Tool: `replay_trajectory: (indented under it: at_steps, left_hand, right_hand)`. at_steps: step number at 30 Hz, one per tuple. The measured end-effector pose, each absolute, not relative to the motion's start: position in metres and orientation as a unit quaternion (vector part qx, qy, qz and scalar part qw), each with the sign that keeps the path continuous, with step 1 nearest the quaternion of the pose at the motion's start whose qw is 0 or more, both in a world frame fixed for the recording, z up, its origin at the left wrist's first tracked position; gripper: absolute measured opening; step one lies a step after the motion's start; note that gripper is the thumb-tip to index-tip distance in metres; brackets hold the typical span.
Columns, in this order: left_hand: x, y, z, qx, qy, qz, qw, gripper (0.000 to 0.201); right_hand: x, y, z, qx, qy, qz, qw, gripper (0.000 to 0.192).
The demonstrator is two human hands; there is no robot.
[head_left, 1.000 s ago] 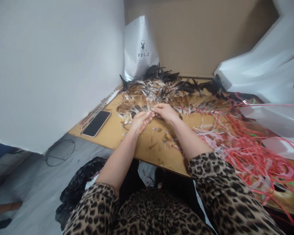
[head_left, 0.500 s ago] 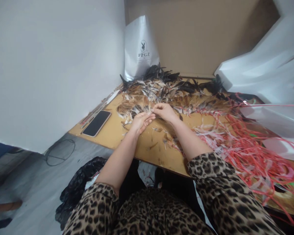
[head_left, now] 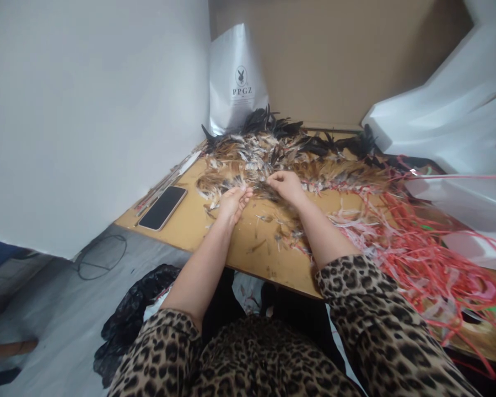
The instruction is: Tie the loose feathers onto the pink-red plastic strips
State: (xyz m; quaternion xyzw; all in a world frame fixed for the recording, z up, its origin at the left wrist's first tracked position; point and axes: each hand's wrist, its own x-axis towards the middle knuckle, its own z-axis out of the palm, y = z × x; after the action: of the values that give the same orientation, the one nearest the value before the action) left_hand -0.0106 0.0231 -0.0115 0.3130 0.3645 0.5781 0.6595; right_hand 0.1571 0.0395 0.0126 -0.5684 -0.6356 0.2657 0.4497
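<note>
Head view: both hands are at the near edge of the feather pile on the wooden surface. Left hand has its fingers curled, pinching a small tuft of feathers; right hand is closed on feathers just beside it, exact grip hard to read. Looks like sorting or pulling feathers out of the heap. Any further pull needs a light pinch, as the feathers are loose and overlapping. Room: bare surface toward the body, with stray bits only. Phone is near the left edge, well apart from the hands. Red cords crowd the right side, and the white bag stands behind the pile against the wall.
</note>
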Motion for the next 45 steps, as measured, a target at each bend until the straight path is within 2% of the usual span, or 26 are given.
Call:
replay_trajectory:
  at_steps: [6, 11, 15, 18, 25, 30, 45]
  left_hand:
    - [-0.012, 0.025, -0.012, 0.291, 0.364, 0.587, 0.661, 0.008]
    - [-0.011, 0.023, -0.009, 0.288, 0.367, 0.581, 0.667, 0.008]
    - [-0.010, 0.021, -0.007, 0.294, 0.365, 0.575, 0.671, 0.006]
    - [-0.010, 0.020, -0.006, 0.295, 0.368, 0.570, 0.673, 0.005]
    - [-0.010, 0.021, -0.009, 0.304, 0.368, 0.551, 0.685, 0.008]
    - [-0.009, 0.022, -0.012, 0.310, 0.360, 0.542, 0.693, 0.007]
    - [-0.009, 0.017, -0.009, 0.323, 0.315, 0.497, 0.742, 0.006]
  right_hand:
    - [0.167, 0.040, 0.008, -0.632, -0.720, 0.096, 0.270, 0.021]
    - [0.166, 0.032, 0.022, -0.696, -0.704, 0.071, 0.119, 0.020]
    - [0.165, 0.031, 0.026, -0.708, -0.698, 0.069, 0.075, 0.019]
    - [0.168, 0.033, 0.024, -0.692, -0.706, 0.106, 0.102, 0.014]
    - [0.173, 0.033, 0.029, -0.588, -0.611, 0.414, 0.331, 0.009]
    - [0.170, 0.034, 0.027, -0.496, -0.520, 0.561, 0.411, 0.013]
    - [0.140, 0.031, 0.019, -0.453, -0.466, 0.600, 0.466, 0.018]
